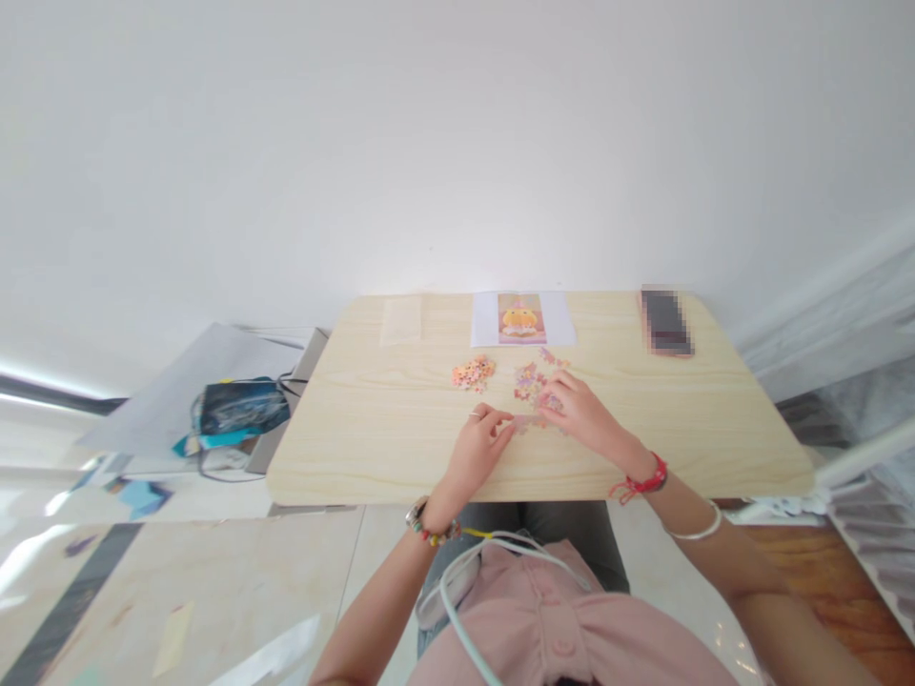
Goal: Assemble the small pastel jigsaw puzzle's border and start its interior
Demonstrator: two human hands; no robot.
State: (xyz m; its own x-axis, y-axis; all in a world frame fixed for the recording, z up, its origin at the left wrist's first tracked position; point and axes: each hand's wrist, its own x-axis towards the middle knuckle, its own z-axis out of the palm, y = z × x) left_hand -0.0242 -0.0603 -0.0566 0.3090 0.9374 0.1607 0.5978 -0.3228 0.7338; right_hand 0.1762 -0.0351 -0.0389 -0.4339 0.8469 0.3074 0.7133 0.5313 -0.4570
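Note:
Small jigsaw puzzle pieces lie on the light wooden table (372, 419) in front of me. My left hand (480, 448) rests on the tabletop with bent fingers, thumb and forefinger closed at the left end of a short row of puzzle pieces (527, 421). Reaching in from the right, my right hand (580, 412) has its fingertips pinched low over a spread of pinkish and purple pieces (529, 379); the fingers partly hide what is under them. An orange heap of pieces (473, 373) sits beyond my left hand.
A sheet with a printed picture (521, 319) of an orange figure lies at the back, by the wall. A pale translucent sheet (401, 319) is at back left, a dark phone (666, 322) at back right. Left of the table stands a box with a blue bag (243, 408).

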